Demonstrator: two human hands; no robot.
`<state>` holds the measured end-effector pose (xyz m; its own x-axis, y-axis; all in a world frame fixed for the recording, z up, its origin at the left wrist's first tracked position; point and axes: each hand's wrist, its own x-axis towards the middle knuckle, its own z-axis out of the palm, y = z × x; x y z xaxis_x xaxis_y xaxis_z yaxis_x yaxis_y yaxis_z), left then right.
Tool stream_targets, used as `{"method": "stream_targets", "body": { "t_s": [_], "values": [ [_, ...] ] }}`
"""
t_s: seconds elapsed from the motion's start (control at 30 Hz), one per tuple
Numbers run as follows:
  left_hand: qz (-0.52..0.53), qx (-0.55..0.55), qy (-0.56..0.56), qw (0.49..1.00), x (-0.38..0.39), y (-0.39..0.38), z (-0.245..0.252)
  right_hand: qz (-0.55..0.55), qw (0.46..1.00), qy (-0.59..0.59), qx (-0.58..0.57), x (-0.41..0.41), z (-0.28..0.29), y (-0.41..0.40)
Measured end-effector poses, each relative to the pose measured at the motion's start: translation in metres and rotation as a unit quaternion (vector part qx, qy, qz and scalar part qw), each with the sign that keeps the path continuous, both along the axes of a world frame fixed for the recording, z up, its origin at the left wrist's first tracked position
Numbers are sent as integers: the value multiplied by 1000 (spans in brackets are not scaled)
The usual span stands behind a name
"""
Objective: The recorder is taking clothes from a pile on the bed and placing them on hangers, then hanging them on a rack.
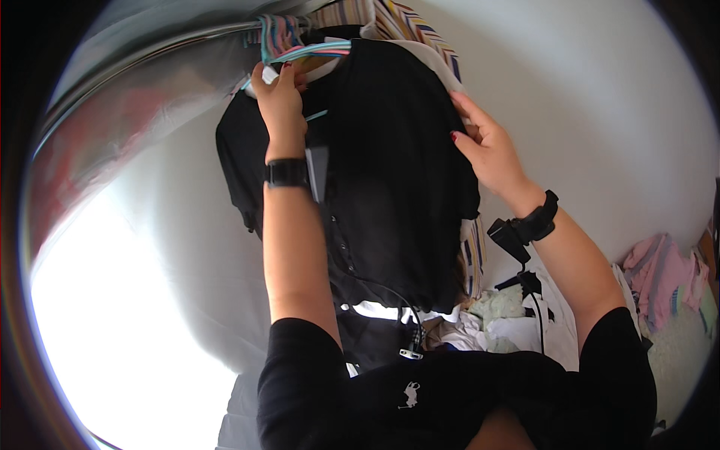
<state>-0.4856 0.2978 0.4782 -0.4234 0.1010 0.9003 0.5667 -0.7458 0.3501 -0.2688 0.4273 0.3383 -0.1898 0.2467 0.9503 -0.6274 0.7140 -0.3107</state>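
Note:
A black button-front short-sleeved garment (388,169) hangs in front of me, over other clothes. My left hand (281,101) is at its neckline, right beside the stacked light-blue and pink hangers (315,52). Its thumb and forefinger are spread, with a small white piece (269,75) showing between them. Whether those fingers grip the cloth or a hanger is not clear. On the right, my right hand (489,146) holds the garment's shoulder edge, thumb in front and other fingers partly hidden behind. A white garment (430,59) shows along that edge.
A metal rail (169,46) runs across the upper left, carrying several hanger hooks (278,34). Striped cloth (413,22) hangs behind. Piled clothes (506,320) lie low at the right, near pink fabric (661,270). Cables (538,304) trail from my black wristbands (537,222).

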Motion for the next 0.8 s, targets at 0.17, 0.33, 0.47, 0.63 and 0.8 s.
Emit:
{"method": "stream_targets", "body": {
  "t_s": [0.17,0.33,0.47,0.63,0.8],
  "values": [
    [-49,138,53,988,30,50,-72,-57,992,-93,-65,18,-59,27],
    [-43,92,101,990,75,104,-137,-99,963,-158,-196,59,-110,55],
    [-86,1,129,988,79,169,-204,-149,918,-168,-327,97,-165,73],
    [-157,-197,102,962,87,252,-323,-259,840,-140,-455,150,-275,81],
    [-292,-360,157,872,135,311,-425,-418,682,-142,-583,207,-351,32]
  ]
}}
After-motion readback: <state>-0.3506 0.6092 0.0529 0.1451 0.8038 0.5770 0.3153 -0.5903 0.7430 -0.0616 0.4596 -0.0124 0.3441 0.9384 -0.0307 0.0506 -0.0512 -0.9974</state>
